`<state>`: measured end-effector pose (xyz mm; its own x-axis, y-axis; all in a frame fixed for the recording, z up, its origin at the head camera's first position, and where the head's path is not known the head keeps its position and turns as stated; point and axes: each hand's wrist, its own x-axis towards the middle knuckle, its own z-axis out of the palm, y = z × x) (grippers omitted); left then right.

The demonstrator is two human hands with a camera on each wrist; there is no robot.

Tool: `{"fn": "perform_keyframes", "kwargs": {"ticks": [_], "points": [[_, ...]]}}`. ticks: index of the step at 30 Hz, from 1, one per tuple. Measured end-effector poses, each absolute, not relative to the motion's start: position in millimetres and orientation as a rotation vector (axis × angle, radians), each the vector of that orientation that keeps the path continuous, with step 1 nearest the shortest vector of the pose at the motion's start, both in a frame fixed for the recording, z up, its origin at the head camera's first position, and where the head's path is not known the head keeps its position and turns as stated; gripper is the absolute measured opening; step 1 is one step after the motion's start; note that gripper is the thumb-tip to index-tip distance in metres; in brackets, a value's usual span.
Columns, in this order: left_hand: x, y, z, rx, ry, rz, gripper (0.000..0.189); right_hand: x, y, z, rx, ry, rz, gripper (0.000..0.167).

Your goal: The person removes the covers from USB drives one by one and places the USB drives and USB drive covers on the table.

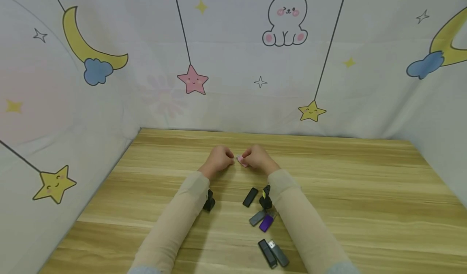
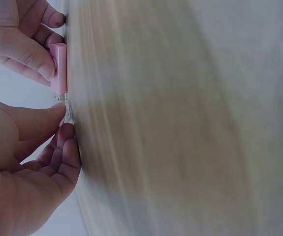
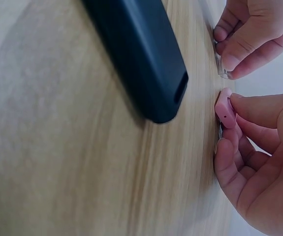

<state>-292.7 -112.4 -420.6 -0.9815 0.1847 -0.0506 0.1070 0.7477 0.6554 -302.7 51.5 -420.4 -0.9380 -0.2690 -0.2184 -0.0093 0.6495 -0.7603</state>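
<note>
Near the back of the wooden table, my two hands meet. My right hand [image 1: 257, 159] pinches a pink USB stick [image 2: 59, 71] between thumb and fingers, its metal plug facing the other hand. Something small and clear, like a transparent cap [image 2: 68, 114], is pinched in the fingertips of my left hand [image 1: 220, 159]. In the left wrist view the plug's end is right at the clear piece; the fingers cover part of both. The right wrist view shows a short gap between the pink stick and the clear piece, low over the tabletop.
Closer to me on the table [image 1: 346, 193] lie a black USB stick [image 1: 250, 197], a grey one [image 1: 257, 218], a purple one [image 1: 266, 223], and a black [image 1: 267, 253] and grey [image 1: 279, 253] pair. A printed cloth [image 1: 233, 112] hangs behind the table.
</note>
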Motion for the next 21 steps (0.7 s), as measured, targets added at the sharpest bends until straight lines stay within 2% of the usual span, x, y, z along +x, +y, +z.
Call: {"fn": "perform_keyframes", "kwargs": {"ticks": [21], "points": [[-294.1,-113.4,-418.4,0.233,2.811,1.001,0.020,-300.9,51.0,-418.1,-0.242,2.575,-1.156,0.027]]}}
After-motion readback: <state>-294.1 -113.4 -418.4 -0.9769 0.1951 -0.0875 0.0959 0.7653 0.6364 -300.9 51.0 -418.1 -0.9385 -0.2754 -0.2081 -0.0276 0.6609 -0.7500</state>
